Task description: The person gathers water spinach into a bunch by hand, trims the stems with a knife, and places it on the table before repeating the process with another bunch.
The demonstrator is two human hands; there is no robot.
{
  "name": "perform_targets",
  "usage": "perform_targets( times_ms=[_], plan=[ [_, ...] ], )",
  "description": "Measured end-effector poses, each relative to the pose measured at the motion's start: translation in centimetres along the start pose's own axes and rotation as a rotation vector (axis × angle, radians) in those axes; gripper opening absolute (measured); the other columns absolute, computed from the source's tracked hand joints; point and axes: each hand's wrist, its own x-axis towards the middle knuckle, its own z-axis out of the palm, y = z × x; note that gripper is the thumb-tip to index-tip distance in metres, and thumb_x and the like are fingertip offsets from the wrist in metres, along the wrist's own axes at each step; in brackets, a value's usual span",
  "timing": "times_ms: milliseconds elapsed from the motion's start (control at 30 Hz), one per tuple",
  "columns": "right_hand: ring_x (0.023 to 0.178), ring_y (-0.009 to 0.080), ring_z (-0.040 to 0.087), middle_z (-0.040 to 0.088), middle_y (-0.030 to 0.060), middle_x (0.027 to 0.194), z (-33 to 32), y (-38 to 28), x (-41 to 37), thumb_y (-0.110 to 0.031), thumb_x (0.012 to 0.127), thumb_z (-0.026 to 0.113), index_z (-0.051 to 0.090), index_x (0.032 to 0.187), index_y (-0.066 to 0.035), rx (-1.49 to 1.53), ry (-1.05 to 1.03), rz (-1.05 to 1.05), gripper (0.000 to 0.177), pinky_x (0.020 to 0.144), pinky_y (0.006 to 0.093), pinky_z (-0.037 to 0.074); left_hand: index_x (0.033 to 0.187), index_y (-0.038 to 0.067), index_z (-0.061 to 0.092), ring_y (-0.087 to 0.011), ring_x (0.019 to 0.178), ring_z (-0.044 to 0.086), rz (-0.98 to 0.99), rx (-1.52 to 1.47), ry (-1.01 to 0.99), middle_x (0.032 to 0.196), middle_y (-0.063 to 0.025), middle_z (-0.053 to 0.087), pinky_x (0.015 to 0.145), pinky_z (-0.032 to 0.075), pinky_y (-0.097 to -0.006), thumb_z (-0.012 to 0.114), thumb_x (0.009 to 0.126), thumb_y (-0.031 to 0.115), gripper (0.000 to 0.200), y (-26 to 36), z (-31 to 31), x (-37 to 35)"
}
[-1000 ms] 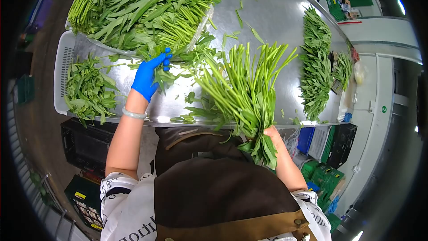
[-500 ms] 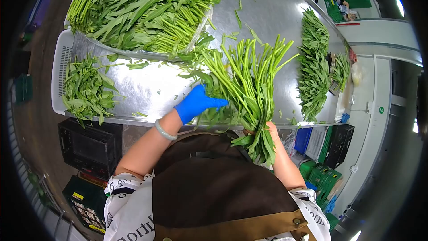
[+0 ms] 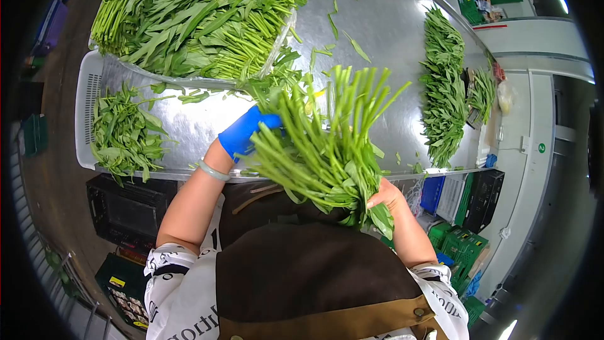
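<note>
A bunch of water spinach, long green stems fanned upward and leaves toward my body, is held over the metal table's near edge. My bare right hand is closed around its leafy lower end, thumb in front. My left hand, in a blue glove, is at the left side of the bunch beside the stems. Its thumb points toward the stalks; the other fingers are hidden by the greens and blurred. Behind the bunch, loose leaves and stems lie on the table.
A big heap of water spinach fills the back left. A smaller leafy pile lies by a white basket. Trimmed bunches line the table's right side. Black crates and green crates stand below.
The stems have spread and tilted left, toward my left hand. My left hand has moved left and slightly up. My right hand keeps its hold, its thumb now showing in front.
</note>
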Motion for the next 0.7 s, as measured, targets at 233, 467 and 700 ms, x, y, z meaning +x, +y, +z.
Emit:
perform_targets(
  times_ms=[233,467,700],
  plan=[
    [0.120,0.0227,0.048,0.053,0.0081,0.131,0.1,0.1,-0.1,-0.006,0.048,0.083,0.041,0.138,-0.002,0.008,-0.019,-0.031,0.100,0.105,0.0355,0.034,0.112,0.000,0.062,-0.0137,0.090,0.062,0.060,0.299,-0.052,0.103,-0.0069,0.067,0.080,0.052,-0.0299,0.071,0.079,0.010,0.035,2.3,2.1,-1.0],
    [0.117,0.0248,0.052,0.057,0.0103,0.125,-0.7,1.3,0.1,-0.012,0.044,0.081,0.044,0.134,-0.001,0.084,0.036,-0.062,0.097,0.104,0.0358,0.036,0.125,0.000,0.054,-0.0157,0.098,0.062,-0.036,0.240,-0.016,0.114,-0.0084,0.063,0.086,0.051,-0.0307,0.066,0.081,0.004,0.046,0.3,0.8,-1.7],
    [0.120,0.0243,0.049,0.055,0.0108,0.128,-1.4,0.0,0.0,-0.008,0.044,0.082,0.043,0.136,-0.001,-0.018,0.003,-0.009,0.100,0.104,0.0359,0.035,0.120,0.002,0.058,-0.0117,0.093,0.060,0.050,0.077,0.015,0.105,-0.0057,0.066,0.082,0.050,-0.0285,0.066,0.085,0.012,0.038,-1.6,0.2,-1.3]
  ],
)
